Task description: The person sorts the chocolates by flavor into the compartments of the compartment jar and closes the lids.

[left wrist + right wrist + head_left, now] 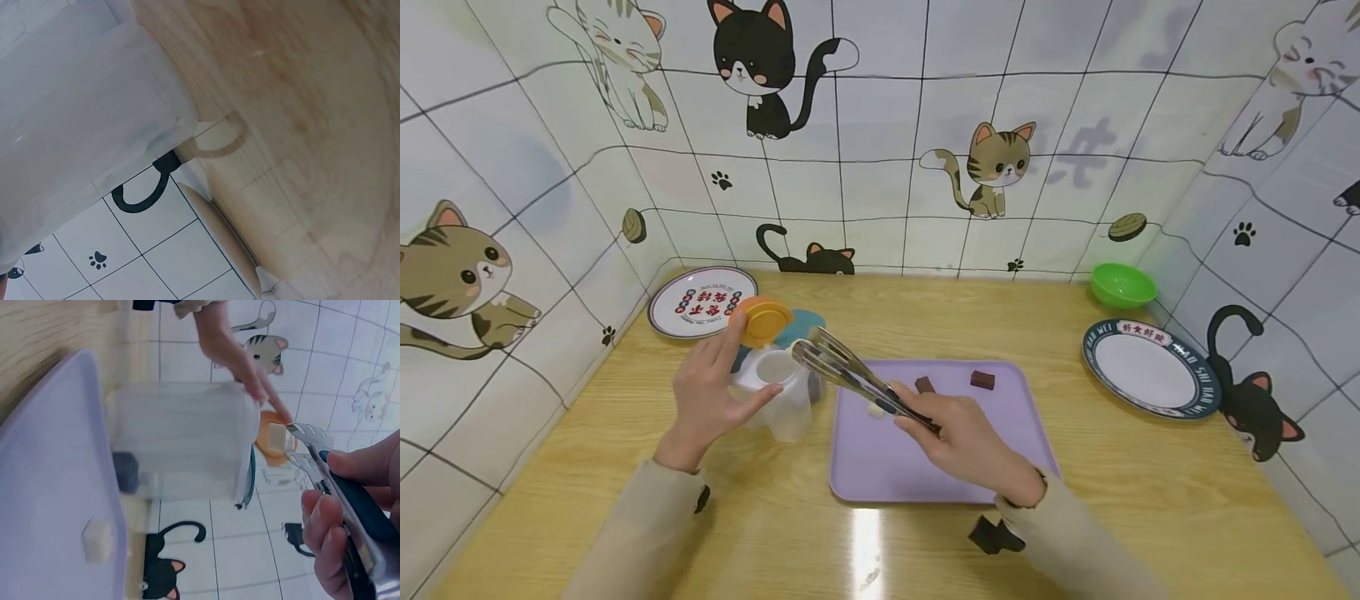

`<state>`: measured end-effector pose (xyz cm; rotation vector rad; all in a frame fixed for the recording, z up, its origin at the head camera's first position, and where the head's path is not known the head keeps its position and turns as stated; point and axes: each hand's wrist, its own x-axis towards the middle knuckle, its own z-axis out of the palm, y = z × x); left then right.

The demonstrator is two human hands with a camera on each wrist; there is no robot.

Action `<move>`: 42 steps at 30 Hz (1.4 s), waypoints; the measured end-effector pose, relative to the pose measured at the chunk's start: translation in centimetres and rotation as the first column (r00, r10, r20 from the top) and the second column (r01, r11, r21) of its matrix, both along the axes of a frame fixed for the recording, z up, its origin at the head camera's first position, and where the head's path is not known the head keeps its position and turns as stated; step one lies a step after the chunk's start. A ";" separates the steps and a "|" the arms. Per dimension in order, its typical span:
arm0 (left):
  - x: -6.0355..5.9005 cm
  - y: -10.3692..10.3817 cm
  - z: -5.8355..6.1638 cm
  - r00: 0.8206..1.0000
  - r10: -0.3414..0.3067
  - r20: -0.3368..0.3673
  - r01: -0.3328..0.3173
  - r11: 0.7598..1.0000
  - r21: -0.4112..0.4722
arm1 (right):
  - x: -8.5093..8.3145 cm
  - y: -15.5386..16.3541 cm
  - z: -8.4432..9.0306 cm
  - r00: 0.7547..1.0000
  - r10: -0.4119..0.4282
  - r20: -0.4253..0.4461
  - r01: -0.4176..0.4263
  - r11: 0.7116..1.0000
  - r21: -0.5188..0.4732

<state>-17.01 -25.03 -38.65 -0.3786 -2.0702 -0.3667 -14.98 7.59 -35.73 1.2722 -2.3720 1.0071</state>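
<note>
My right hand [958,442] grips metal tongs [359,519] with dark handle panels, fork-like tips spread. A pale block [277,437] shows right at those tips in the right wrist view. The tips reach a translucent container [790,412] with a white top, round opening and coloured flaps. Its orange lid [763,323] is raised. My left hand [703,396] has its fingers extended against the orange lid, with the thumb stretched across the container's top. A dark shape shows through the container wall low down. The left wrist view holds mostly the container wall and table.
A lilac tray [910,475] carries brown blocks [982,380] and a pale block [97,540]. A patterned plate [662,304] lies behind the container. At right are a blue-rimmed plate [1097,367] and a green bowl [1123,286]. Cat-print walls enclose the wooden table.
</note>
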 end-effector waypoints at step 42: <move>-0.1 0.3 0.0 1.000 0.007 -0.001 -0.007 1.000 0.004 | -0.4 3.5 -4.3 0.945 -0.300 0.133 0.211 0.865 0.455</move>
